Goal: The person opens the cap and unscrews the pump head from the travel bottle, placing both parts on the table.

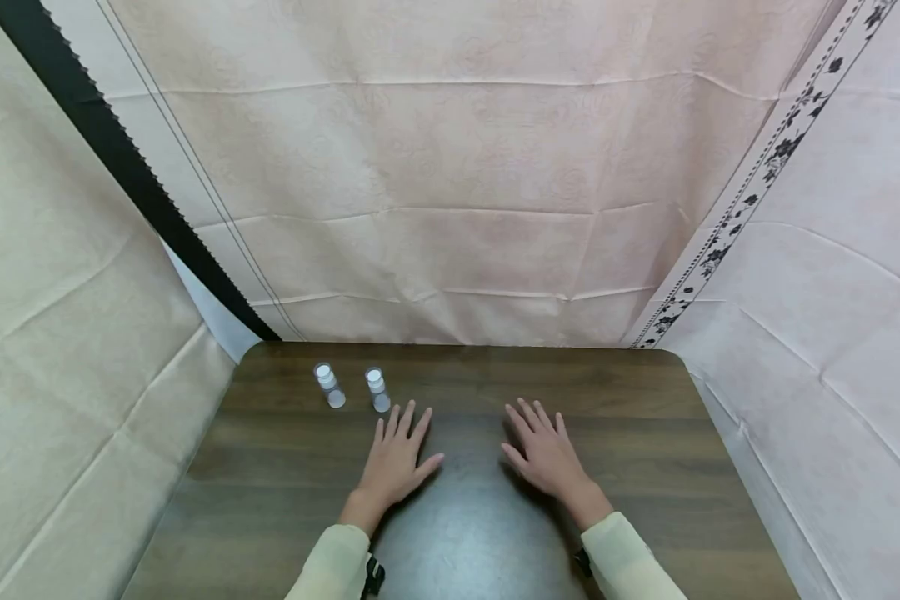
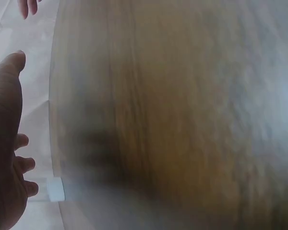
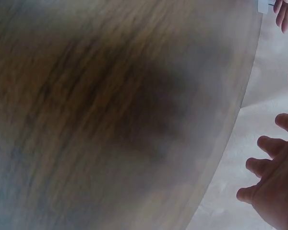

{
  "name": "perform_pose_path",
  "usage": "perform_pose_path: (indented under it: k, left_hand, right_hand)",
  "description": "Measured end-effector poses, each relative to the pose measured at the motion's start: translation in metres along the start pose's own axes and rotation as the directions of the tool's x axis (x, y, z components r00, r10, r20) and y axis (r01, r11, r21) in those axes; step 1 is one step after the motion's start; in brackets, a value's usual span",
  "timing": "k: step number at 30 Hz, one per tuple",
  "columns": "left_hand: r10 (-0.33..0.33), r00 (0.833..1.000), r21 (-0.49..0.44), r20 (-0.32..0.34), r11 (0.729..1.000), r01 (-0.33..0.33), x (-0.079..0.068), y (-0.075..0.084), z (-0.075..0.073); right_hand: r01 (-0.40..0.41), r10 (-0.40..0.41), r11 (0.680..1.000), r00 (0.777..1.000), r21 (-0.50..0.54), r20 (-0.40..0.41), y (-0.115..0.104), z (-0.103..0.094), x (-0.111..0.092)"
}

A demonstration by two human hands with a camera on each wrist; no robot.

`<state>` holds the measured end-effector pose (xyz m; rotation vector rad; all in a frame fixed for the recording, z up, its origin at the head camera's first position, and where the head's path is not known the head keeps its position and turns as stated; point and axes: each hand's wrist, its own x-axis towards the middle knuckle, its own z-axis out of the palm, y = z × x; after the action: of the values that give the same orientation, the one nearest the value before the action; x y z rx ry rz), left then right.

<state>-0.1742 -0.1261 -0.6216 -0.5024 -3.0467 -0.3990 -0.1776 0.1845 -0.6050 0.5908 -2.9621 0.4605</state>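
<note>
Two small clear bottles with white caps are on the far left part of the wooden table (image 1: pixel 450 383). The left bottle (image 1: pixel 329 385) is a little apart from the right bottle (image 1: pixel 378 389). My left hand (image 1: pixel 394 460), fingers spread and holding nothing, is just below the right bottle in the head view. A white cap (image 2: pixel 56 189) shows beyond its fingers in the left wrist view. My right hand (image 1: pixel 549 454) is to the right of the table's middle, fingers extended, with nothing in it. Its palm and fingers (image 3: pixel 259 166) show at the right wrist view's edge.
A pale creased cloth (image 1: pixel 450 208) hangs behind the table's far edge. More cloth stands at the left (image 1: pixel 67 358) and right (image 1: pixel 810 333). A black band (image 1: pixel 135 167) runs down the left corner, a floral border (image 1: pixel 757 183) down the right.
</note>
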Motion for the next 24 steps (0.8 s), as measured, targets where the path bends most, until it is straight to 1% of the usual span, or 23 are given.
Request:
perform_pose_path:
  k: [8,14,18,24]
  left_hand:
    - [0.002,1.000,-0.022,-0.017,1.000,-0.002,-0.007,-0.008,-0.005]
    - [0.046,0.996,-0.057,-0.081,0.997,-0.051,-0.011,-0.016,-0.010]
    - [0.073,0.988,-0.055,-0.133,0.995,-0.081,-0.014,-0.023,-0.012]
    - [0.068,0.973,-0.048,-0.219,0.996,-0.080,-0.018,-0.034,-0.017]
  right_hand:
    - [0.029,-0.029,0.999,1.000,-0.016,0.005,-0.005,0.006,0.002]
    - [0.057,-0.058,0.998,0.998,-0.022,-0.023,-0.009,0.009,0.007]
    - [0.061,-0.061,0.998,0.998,-0.016,0.004,-0.013,0.007,0.008]
    - [0.068,-0.068,0.998,0.997,0.007,0.023,-0.017,0.008,0.005]
